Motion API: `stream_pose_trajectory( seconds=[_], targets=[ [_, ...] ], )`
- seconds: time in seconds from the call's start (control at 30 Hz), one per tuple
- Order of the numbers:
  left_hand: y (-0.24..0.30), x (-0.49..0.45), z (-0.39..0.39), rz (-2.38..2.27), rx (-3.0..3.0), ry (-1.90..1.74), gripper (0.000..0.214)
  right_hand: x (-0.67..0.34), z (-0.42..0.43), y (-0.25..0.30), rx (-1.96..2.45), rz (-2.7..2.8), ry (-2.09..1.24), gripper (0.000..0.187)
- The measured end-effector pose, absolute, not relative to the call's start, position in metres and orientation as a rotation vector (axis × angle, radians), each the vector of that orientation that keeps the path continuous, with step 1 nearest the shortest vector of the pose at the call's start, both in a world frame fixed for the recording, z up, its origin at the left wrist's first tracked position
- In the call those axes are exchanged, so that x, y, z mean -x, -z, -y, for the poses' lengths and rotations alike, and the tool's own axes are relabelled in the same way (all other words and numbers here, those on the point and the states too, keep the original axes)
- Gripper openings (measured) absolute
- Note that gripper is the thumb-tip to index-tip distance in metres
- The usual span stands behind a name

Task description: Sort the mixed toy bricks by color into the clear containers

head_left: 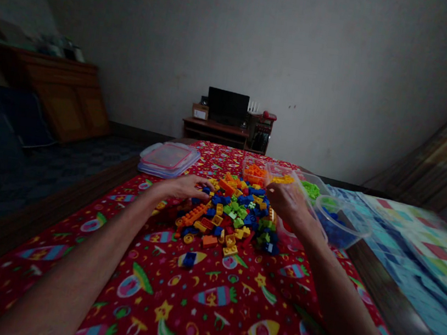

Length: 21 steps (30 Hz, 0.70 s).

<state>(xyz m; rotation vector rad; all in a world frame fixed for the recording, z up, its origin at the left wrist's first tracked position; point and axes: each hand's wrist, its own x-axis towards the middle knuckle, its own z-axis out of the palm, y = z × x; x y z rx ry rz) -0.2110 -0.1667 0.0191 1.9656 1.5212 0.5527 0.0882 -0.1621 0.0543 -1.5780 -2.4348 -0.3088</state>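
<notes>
A mixed pile of toy building bricks (238, 211) in blue, yellow, orange, green and red lies on the red patterned cloth (201, 325). At the pile's left edge, my left hand (184, 186) reaches over the bricks with its fingers stretched out and apart. My right hand (285, 203) hovers by the pile's right side, in front of the clear containers. Its fingers are curled together, and whatever they may hold is too small or hidden to name. One blue brick (189, 260) lies apart, nearer to me.
Clear containers hold sorted bricks: orange bricks (254, 174), yellow bricks (283, 180), green bricks (311, 189), and blue ones in a round tub (359, 226). Stacked plastic lids (166, 158) lie at the back left. Beyond the table stands a screen (227, 106) on a low desk.
</notes>
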Motion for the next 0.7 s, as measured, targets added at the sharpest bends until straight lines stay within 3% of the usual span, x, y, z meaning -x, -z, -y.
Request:
stream_pose_trajectory(
  seconds=[0.3,0.53,0.7],
  targets=[
    [0.001,0.148,0.164,-1.269,-1.866,-1.003,0.068,-0.073,0.168,-0.043,1.481,2.557,0.336,0.031],
    [-0.015,0.129,0.179,-1.508,-2.086,-1.025,0.049,-0.069,0.171,-0.034,1.001,2.553,-0.125,0.032],
    [-0.014,0.128,0.178,-1.453,-2.137,-0.976,0.044,-0.056,0.174,-0.017,0.938,2.586,-0.155,0.038]
  ],
)
